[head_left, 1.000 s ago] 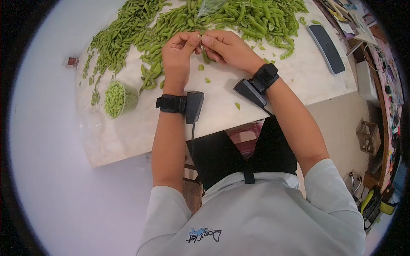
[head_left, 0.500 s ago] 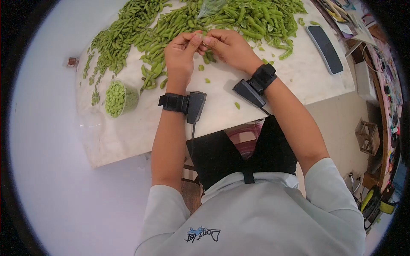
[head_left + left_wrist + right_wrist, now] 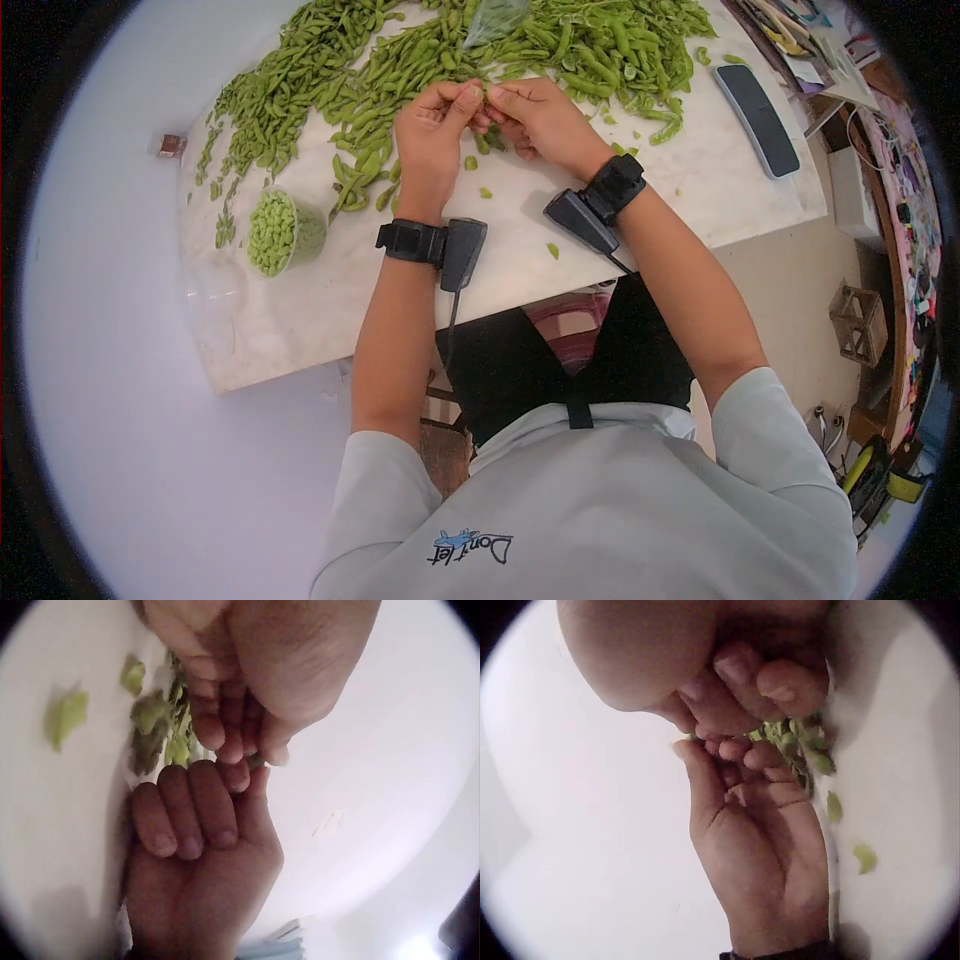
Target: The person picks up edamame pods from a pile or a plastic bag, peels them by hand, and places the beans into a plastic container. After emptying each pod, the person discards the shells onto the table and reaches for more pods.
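Both hands meet over the white table, at the near edge of a big pile of green bean pods. My left hand and right hand pinch one small pod between their fingertips. In the left wrist view the left hand fills the top, the right hand comes up from below, and a bit of the pod shows between them. In the right wrist view the right hand is on top and the left hand below.
A clear cup of shelled beans stands left of the left forearm. Loose beans lie under the wrists. A dark flat device lies at the table's right side, and a plastic bag rests on the pile. Clutter fills the far right.
Both hands have drifted a little away from the body, toward the pile, still joined on the pod. The fingertips have worked closer together.
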A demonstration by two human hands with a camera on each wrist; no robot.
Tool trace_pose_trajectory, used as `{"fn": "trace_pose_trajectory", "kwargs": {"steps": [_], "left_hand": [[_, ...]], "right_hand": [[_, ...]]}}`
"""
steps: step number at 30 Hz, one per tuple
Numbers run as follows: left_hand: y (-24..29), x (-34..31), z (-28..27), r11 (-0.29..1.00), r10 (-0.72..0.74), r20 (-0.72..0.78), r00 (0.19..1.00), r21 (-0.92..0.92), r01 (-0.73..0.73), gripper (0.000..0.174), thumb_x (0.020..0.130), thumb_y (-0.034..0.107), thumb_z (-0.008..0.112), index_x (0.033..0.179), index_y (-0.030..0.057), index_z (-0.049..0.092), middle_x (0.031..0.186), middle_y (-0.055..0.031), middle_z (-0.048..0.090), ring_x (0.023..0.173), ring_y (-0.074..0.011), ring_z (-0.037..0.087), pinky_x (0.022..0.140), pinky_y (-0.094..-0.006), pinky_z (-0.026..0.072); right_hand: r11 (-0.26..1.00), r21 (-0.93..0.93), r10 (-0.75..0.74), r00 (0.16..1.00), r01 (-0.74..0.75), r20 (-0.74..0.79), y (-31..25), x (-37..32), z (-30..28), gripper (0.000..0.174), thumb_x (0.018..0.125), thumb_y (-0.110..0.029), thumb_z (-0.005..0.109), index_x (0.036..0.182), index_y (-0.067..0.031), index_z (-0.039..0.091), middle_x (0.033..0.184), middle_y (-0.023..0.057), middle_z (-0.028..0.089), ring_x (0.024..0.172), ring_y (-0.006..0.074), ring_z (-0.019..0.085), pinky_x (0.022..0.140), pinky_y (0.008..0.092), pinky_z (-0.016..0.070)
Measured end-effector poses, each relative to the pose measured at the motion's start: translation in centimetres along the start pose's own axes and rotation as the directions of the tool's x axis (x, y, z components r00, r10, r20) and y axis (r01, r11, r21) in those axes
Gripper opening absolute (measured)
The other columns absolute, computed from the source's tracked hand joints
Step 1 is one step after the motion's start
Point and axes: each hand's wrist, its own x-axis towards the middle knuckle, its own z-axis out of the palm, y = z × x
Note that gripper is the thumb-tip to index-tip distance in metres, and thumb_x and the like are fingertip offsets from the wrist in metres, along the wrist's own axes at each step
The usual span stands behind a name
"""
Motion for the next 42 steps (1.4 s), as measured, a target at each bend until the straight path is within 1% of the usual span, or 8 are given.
{"fn": "trace_pose_trajectory", "kwargs": {"steps": [8, 11, 14, 17, 21, 24, 30, 42], "left_hand": [[0.0, 0.1, -0.4, 0.999, -0.014, 0.058, 0.998, -0.033, 0.016, 0.021, 0.09, 0.014, 0.059, 0.099, -0.0045, 0.061, 0.078, -0.0076, 0.062, 0.067, -0.0128, 0.055, 0.063, -0.025, 0.0452], [0.1, -0.1, -0.5, 0.999, 0.007, 0.069, 0.998, 0.041, -0.01, 0.022, 0.091, 0.015, 0.058, 0.099, -0.0043, 0.061, 0.078, -0.0073, 0.062, 0.067, -0.0125, 0.055, 0.063, -0.0245, 0.0445], [0.3, 0.1, -0.2, 0.998, -0.046, -0.005, 0.999, 0.049, 0.046, 0.022, 0.091, 0.017, 0.057, 0.099, -0.0037, 0.061, 0.077, -0.0064, 0.062, 0.065, -0.0115, 0.054, 0.061, -0.0236, 0.0423], [-0.1, 0.0, -0.5, 1.0, -0.017, 0.003, 1.0, -0.019, 0.017, 0.023, 0.092, 0.018, 0.056, 0.1, -0.0033, 0.061, 0.076, -0.0052, 0.061, 0.064, -0.0101, 0.052, 0.058, -0.0229, 0.0398], [0.3, 0.0, -0.4, 0.995, -0.082, -0.037, 0.996, 0.056, 0.084, 0.022, 0.092, 0.017, 0.056, 0.098, -0.0023, 0.062, 0.075, -0.004, 0.06, 0.062, -0.0092, 0.05, 0.057, -0.0228, 0.0383], [0.1, 0.2, -1.0, 0.998, -0.032, 0.007, 0.999, 0.062, 0.032, 0.021, 0.092, 0.017, 0.056, 0.097, -0.0022, 0.063, 0.073, -0.0034, 0.059, 0.061, -0.0094, 0.048, 0.057, -0.0228, 0.0381], [0.3, -0.2, -0.9, 0.994, -0.026, 0.039, 0.999, 0.109, 0.022, 0.022, 0.092, 0.017, 0.055, 0.096, -0.0025, 0.063, 0.071, -0.002, 0.056, 0.061, -0.0094, 0.047, 0.058, -0.0219, 0.0379], [0.5, -0.1, -0.5, 0.987, 0.003, 0.088, 0.996, 0.158, -0.017, 0.023, 0.092, 0.014, 0.055, 0.109, -0.0008, 0.06, 0.074, -0.0003, 0.057, 0.064, -0.0072, 0.05, 0.059, -0.0203, 0.0405]], "right_hand": [[0.982, 0.184, 0.02, 0.997, -0.034, 0.079, -0.2, -0.2, -0.4, 0.036, 0.093, -0.029, 0.046, 0.066, -0.0047, 0.053, 0.047, -0.0016, 0.04, 0.037, 0.0085, 0.035, 0.036, 0.0252, 0.0281], [0.994, 0.034, -0.102, 0.993, 0.1, 0.054, -0.3, -0.3, -0.3, 0.037, 0.093, -0.03, 0.046, 0.066, -0.0044, 0.052, 0.046, -0.0005, 0.042, 0.037, 0.0088, 0.038, 0.036, 0.0246, 0.0289], [0.999, -0.031, -0.03, 0.999, 0.029, -0.017, 0.2, 0.3, -0.3, 0.039, 0.094, -0.032, 0.046, 0.069, -0.004, 0.056, 0.048, -0.0001, 0.047, 0.038, 0.008, 0.041, 0.036, 0.0232, 0.0309], [0.972, -0.194, -0.127, 0.991, 0.134, 0.046, -0.6, -0.3, 0.0, 0.04, 0.094, -0.035, 0.047, 0.073, -0.0041, 0.061, 0.05, -0.0006, 0.049, 0.038, 0.0072, 0.041, 0.037, 0.0227, 0.0321], [0.971, -0.221, -0.076, 0.995, 0.088, 0.059, -0.4, -0.1, -0.3, 0.039, 0.094, -0.035, 0.047, 0.076, -0.0037, 0.062, 0.053, -0.0002, 0.053, 0.044, 0.0075, 0.045, 0.042, 0.024, 0.0356], [0.89, -0.383, -0.258, 0.966, 0.248, 0.024, 0.0, 0.2, -0.3, 0.036, 0.093, -0.032, 0.048, 0.077, -0.0024, 0.062, 0.054, 0.0008, 0.054, 0.049, 0.0097, 0.049, 0.047, 0.0266, 0.0387], [0.857, -0.439, -0.298, 0.954, 0.269, 0.002, -0.4, 0.1, -0.5, 0.033, 0.091, -0.03, 0.049, 0.077, -0.0023, 0.06, 0.056, 0.0035, 0.054, 0.052, 0.0129, 0.052, 0.051, 0.0293, 0.0406], [0.824, -0.482, -0.4, 0.908, 0.296, -0.126, 0.4, 0.7, -0.9, 0.03, 0.088, -0.026, 0.055, 0.075, 0.0008, 0.057, 0.055, 0.0042, 0.048, 0.05, 0.0101, 0.042, 0.049, 0.0276, 0.0375]]}}
